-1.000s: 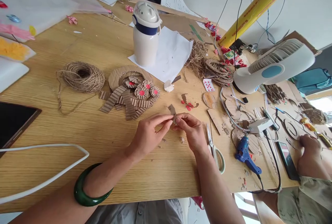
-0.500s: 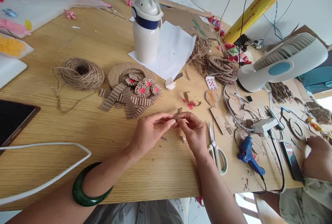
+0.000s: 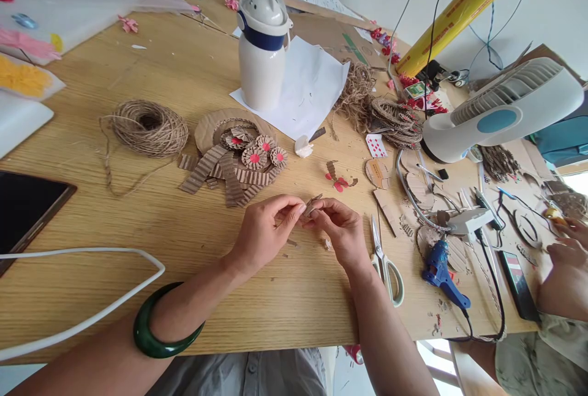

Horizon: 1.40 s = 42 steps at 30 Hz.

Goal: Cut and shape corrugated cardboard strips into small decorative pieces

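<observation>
Between my fingertips is a small brown piece of corrugated cardboard (image 3: 313, 202), partly covered by the fingers. My left hand (image 3: 266, 227) pinches its left side with thumb and forefinger. On its other side, my right hand (image 3: 342, 231) is closed around it in a pinch. Just beyond the hands lies a cardboard wreath (image 3: 209, 130) with pleated rosettes (image 3: 254, 158) that have red centres, and flat corrugated strips (image 3: 202, 171). Red paper petals with brown strips (image 3: 340, 184) lie past my right hand. Scissors (image 3: 384, 261) rest beside my right wrist, blades partly open.
A twine ball (image 3: 149, 130) sits at left, near a tablet (image 3: 27, 212). A white bottle (image 3: 261, 65) stands on paper at the back. To the right are a blue glue gun (image 3: 441, 273), a fan (image 3: 500, 108), cables, and a co-worker's hands (image 3: 565, 261).
My left fingertips have shifted slightly left and the cardboard piece has turned a little in the pinch. At far right, a second hand of the co-worker has come into view. The camera has shifted slightly.
</observation>
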Available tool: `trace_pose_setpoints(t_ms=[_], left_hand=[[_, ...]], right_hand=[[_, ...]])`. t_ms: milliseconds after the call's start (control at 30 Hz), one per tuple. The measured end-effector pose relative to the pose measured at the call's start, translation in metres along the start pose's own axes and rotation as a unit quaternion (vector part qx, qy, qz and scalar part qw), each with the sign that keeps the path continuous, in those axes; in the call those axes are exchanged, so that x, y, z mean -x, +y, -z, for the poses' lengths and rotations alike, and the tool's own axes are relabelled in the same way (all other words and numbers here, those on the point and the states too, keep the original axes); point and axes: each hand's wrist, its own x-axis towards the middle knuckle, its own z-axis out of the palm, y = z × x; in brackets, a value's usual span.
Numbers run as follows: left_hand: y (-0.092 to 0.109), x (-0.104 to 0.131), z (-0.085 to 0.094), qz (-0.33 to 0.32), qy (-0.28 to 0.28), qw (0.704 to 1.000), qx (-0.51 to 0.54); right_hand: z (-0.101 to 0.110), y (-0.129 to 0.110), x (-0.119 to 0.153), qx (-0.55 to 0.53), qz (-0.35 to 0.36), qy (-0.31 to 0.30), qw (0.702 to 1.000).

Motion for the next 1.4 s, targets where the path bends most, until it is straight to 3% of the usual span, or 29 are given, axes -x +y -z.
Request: trace_pose_setpoints(t_ms=[267,500,833,933,1133,1400], left_hand=[[0.0004,0.0004,-0.0013,0.055,-0.022,0.996,0.066],[0.0005,0.0006,-0.0014,0.014,-0.011,1.000,-0.003],[0.0010,0.0000,-0.0027,0.132,-0.038,0.978,0.159],[0.0030,0.0004,-0.0021,0.113,-0.037,0.981,0.156],[0.0036,0.0005,0.0012,0.017,-0.032,0.999,0.010],[0.0018,0.0012,-0.0012,0.069,0.001,0.993,0.098]], right_hand=[[0.0005,-0.0002,0.0005,-0.009,-0.013,-0.011,1.000],[-0.0033,-0.0028,0.0005,-0.009,-0.004,-0.037,0.999],[0.0034,0.0034,-0.0019,-0.007,-0.021,-0.006,1.000],[0.0050,0.0044,-0.0023,0.000,-0.017,0.014,1.000],[0.0029,0.0028,-0.0018,-0.019,-0.014,0.005,1.000],[0.0004,0.0004,-0.0014,-0.027,-0.015,-0.011,0.999]])
